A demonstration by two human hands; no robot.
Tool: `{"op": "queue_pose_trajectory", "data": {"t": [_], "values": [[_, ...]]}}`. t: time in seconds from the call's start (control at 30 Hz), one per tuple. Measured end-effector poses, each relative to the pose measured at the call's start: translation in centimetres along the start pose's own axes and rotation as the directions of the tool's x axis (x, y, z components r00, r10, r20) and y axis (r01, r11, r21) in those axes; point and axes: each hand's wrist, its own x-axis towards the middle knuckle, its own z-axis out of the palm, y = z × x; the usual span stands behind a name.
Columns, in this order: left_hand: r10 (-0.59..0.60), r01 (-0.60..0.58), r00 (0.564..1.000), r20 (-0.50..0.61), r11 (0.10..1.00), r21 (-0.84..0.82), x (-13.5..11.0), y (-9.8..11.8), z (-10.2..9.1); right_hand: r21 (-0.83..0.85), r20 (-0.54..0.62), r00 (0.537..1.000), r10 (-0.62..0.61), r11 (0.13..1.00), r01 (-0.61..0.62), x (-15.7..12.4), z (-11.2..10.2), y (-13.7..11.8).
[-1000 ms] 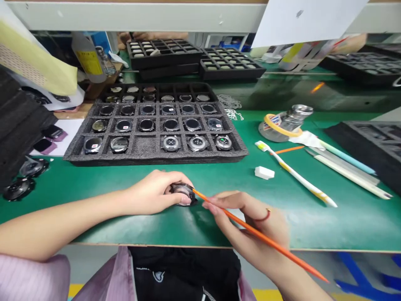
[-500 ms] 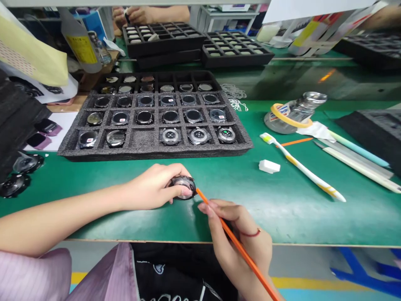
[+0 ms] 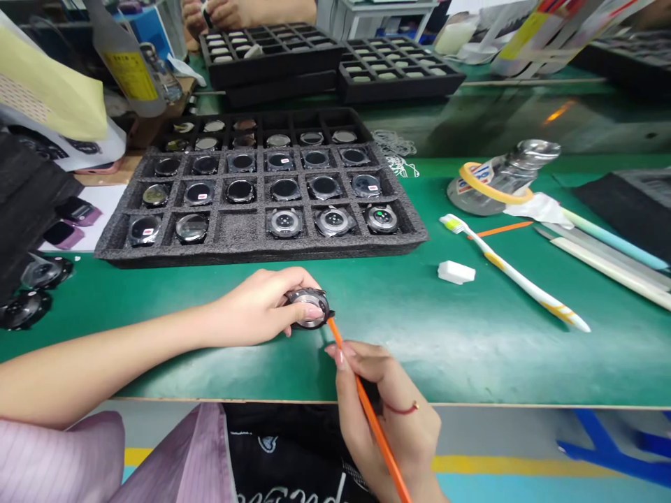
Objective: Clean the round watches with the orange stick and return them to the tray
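My left hand (image 3: 262, 307) is closed around a round watch case (image 3: 326, 304), its thumb pressed across the silver face that is turned up. In my right hand (image 3: 401, 402) is a thin orange stick (image 3: 373, 421), gripped like a pen. The stick's upper tip meets the lower right edge of the case, beside a small dark lug. Behind both hands lies a black foam tray (image 3: 241, 227) with round watch cases in most of its compartments. A bare compartment shows in the tray's front row.
To the right are a white block (image 3: 456, 272), a toothbrush (image 3: 516, 279), a glass bottle (image 3: 474, 199) with a yellow ring and several slim tools. Watches (image 3: 45, 272) lie at the left. Across the bench, another person's hands (image 3: 223, 14) are above stacked trays (image 3: 272, 66).
My right hand and the orange stick have shifted left and slightly down, with the stick more upright. The left hand keeps its hold on the watch case. The camera view has tilted slightly.
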Motion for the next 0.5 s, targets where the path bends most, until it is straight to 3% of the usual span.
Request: {"op": "queue_pose_trajectory", "data": {"t": [0.23, 0.33, 0.5], "values": [[0.011, -0.011, 1.000, 0.009, 0.999, 0.051, -0.1, -0.1, -0.1, 0.144, 0.020, 0.997, 0.076, 0.986, -0.078, 1.8, 0.1, 0.6], [0.055, -0.058, 0.998, 0.033, 0.993, 0.099, -0.1, -0.1, -0.2, 0.238, 0.152, 0.987, 0.058, 0.967, -0.094, 4.2, -0.3, 1.2], [0.125, -0.122, 0.992, -0.008, 0.979, 0.163, -0.3, -0.4, 0.2, 0.264, 0.391, 0.919, 0.051, 0.950, -0.164, 7.1, -2.5, 1.7]]}}
